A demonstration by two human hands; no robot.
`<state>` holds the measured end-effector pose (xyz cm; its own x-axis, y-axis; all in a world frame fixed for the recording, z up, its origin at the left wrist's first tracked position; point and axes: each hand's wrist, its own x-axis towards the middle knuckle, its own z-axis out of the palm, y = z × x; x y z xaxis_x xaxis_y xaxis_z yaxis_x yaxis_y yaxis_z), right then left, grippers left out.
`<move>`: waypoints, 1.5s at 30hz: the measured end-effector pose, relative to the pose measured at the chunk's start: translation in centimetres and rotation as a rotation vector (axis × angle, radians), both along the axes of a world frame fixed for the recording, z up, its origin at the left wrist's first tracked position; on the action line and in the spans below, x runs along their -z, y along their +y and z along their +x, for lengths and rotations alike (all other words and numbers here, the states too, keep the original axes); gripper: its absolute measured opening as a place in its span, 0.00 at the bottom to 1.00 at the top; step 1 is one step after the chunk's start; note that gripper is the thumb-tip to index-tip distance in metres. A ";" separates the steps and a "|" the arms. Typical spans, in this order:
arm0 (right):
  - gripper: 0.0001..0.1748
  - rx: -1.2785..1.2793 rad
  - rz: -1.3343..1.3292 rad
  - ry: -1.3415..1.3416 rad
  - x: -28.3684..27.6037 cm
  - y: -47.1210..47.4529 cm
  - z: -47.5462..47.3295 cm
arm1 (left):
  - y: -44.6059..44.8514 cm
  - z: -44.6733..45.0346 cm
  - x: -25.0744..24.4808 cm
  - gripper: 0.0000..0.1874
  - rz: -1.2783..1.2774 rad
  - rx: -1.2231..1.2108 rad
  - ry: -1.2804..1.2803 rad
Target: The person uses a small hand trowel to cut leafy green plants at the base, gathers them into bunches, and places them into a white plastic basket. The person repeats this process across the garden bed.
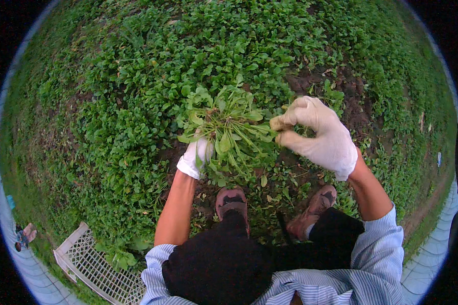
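A leafy green plant with many thin stems [233, 133] is held up in front of me, above the planted bed. My left hand [201, 152], in a white glove, grips it from below on its left side; the leaves hide most of the fingers. At the plant's right edge is my right hand [316, 133], in a white glove with yellowish, soiled fingertips. Its thumb and forefinger come close together at the leaf tips; whether a leaf is pinched between them cannot be told.
Dense low leafy greens [229, 49] cover the ground ahead. Bare brown soil [351, 91] shows at right. A white plastic lattice crate [99, 267] with some leaves stands at lower left. My shoes [232, 202] are below the plant. Another person [24, 236] is at far left.
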<state>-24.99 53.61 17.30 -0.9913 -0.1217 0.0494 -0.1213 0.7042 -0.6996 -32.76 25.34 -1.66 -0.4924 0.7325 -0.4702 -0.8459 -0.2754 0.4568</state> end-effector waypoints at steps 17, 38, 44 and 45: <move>0.07 0.123 -0.063 0.241 2.0 2.0 0.8 | -0.6 0.4 4.6 0.22 -0.518 0.198 0.823; 0.03 0.144 -0.054 0.241 4.6 -0.4 0.8 | 0.7 0.5 0.7 0.20 -0.052 -0.086 0.153; 0.05 0.497 -0.255 0.208 3.3 0.9 1.4 | 1.4 0.4 1.2 0.20 -0.082 -0.090 0.171; 0.07 0.597 -0.465 0.194 2.9 1.5 1.2 | 1.2 0.2 1.1 0.20 -0.085 -0.088 0.172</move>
<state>-23.80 55.06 14.40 -0.8510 0.5052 0.1435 0.0357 0.3284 -0.9439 -32.55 26.54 -2.75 -0.6313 0.6442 -0.4318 -0.7275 -0.2990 0.6176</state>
